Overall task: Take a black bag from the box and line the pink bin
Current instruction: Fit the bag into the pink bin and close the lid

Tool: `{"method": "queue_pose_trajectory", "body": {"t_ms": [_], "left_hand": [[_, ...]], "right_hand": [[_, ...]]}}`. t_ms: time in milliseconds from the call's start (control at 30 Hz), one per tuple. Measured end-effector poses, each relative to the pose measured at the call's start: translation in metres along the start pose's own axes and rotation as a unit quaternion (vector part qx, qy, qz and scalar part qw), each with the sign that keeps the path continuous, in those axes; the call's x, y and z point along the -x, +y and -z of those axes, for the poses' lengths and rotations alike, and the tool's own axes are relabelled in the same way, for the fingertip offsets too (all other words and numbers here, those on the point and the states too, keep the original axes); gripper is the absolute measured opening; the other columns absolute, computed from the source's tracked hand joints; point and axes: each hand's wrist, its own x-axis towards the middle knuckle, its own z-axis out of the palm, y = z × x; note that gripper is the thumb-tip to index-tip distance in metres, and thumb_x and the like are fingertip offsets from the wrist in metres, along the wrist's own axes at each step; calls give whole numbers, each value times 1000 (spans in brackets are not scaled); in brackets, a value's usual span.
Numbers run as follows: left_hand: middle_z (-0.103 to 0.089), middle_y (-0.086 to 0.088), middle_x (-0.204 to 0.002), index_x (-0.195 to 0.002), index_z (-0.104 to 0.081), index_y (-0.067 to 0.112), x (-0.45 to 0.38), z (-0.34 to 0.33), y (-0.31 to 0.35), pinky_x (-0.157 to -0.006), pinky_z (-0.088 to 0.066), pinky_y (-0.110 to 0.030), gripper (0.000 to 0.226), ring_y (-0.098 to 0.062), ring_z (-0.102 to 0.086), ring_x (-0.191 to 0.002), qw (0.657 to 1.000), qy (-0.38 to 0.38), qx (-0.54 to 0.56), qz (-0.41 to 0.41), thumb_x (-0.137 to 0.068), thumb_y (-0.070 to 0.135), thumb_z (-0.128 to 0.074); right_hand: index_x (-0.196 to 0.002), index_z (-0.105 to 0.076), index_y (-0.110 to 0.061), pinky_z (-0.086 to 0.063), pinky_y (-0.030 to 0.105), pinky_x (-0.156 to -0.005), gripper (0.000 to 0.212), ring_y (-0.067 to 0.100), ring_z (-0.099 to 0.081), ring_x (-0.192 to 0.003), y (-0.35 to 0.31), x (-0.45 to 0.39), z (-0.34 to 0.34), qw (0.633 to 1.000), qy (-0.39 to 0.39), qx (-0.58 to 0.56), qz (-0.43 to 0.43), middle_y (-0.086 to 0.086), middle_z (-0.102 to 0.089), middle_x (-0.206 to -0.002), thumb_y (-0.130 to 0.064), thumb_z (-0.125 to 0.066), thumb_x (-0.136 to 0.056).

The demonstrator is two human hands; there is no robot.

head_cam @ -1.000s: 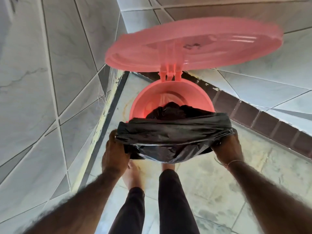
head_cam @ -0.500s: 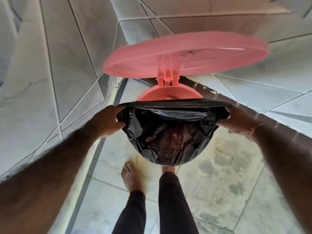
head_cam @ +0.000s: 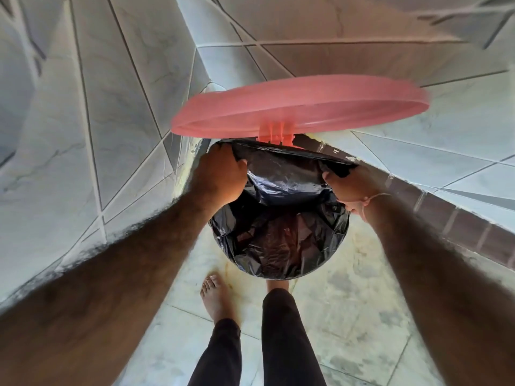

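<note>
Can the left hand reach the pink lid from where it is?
Probably yes. The left hand grips the black bag at the bin's far edge, just under the raised pink lid, with nothing between them. It would have to let go of the bag first.

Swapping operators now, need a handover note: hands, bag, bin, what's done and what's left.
Left hand grips the black bag at its far-left edge; right hand grips its far-right edge.
Bag mouth is spread over the pink bin; near rim covered. Lid is up, hinge behind the bag.
Done: bag in the bin, near side over.
Left: seat the edge at the hinge, let go.
</note>
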Motion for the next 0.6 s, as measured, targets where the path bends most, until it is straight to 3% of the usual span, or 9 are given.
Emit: {"method": "queue_pose_trajectory", "body": {"t_ms": [67, 167, 300, 333, 400, 467, 533, 600], "left_hand": [[-57, -18, -119, -116, -55, 6, 0, -2, 2, -92, -48, -49, 39, -40, -55, -109, 1000, -8, -7, -5, -91, 35, -45], [-58, -12, -126, -128, -51, 15, 0, -4, 2, -96, -47, -49, 48, -35, -55, -114, 998, -35, 45, -32, -87, 37, -39], [-52, -11, -140, -141, -44, 15, 2, -7, 6, -105, -42, -40, 48, -28, -50, -126, 993, -62, 90, -40, -96, 30, -45], [-54, -11, -137, -140, -45, 14, 2, -7, 6, -99, -44, -36, 45, -27, -54, -120, 991, -65, 109, -37, -97, 28, -47], [-59, -9, -129, -135, -50, 15, 1, -6, 6, -84, -42, -28, 41, -23, -58, -109, 985, -74, 152, -16, -98, 31, -47], [-59, -6, -127, -131, -54, 16, -5, -6, 2, -84, -38, -27, 40, -22, -57, -112, 979, -93, 183, 10, -98, 36, -45], [-57, -6, -130, -128, -57, 16, -11, -1, 2, -90, -38, -31, 42, -21, -53, -114, 969, -125, 207, 54, -99, 42, -41], [-60, -8, -122, -117, -62, 16, -16, 1, -1, -97, -40, -39, 50, -24, -54, -111, 957, -149, 227, 99, -95, 54, -37]], "right_hand": [[-90, -70, -7, -56, 41, -83, 75, 32, -67, -84, 1, -1, -1, 999, 34, 16, 16, 16, -73, -87, -74, -47, -66], [-70, -62, -8, -53, 38, -82, 52, 34, -64, -89, -4, -2, -1, 998, 63, -6, -6, 16, -69, -88, -57, -51, -85], [-105, -65, 2, -47, 37, -89, 55, 39, -60, -107, -10, -12, -4, 996, 84, -24, -23, 24, -67, -112, -49, -52, -90], [-105, -65, 3, -46, 36, -88, 55, 39, -60, -107, -13, -15, -4, 996, 84, -21, -11, 25, -66, -111, -48, -51, -91], [-78, -66, -1, -43, 34, -79, 50, 35, -61, -91, -23, -19, -2, 997, 76, -12, 24, 24, -66, -90, -46, -49, -93], [-53, -49, -10, -36, 31, -71, 51, 29, -51, -75, -30, -20, -1, 995, 84, -36, 26, 13, -52, -62, -43, -52, -93], [-53, -48, -8, -39, 33, -70, 50, 30, -51, -72, -26, -27, -3, 993, 77, -83, 10, 8, -48, -56, -40, -56, -91], [-71, -65, -2, -49, 39, -77, 42, 35, -62, -82, -19, -33, -7, 991, 64, -114, 10, 12, -59, -70, -40, -58, -88]]}}
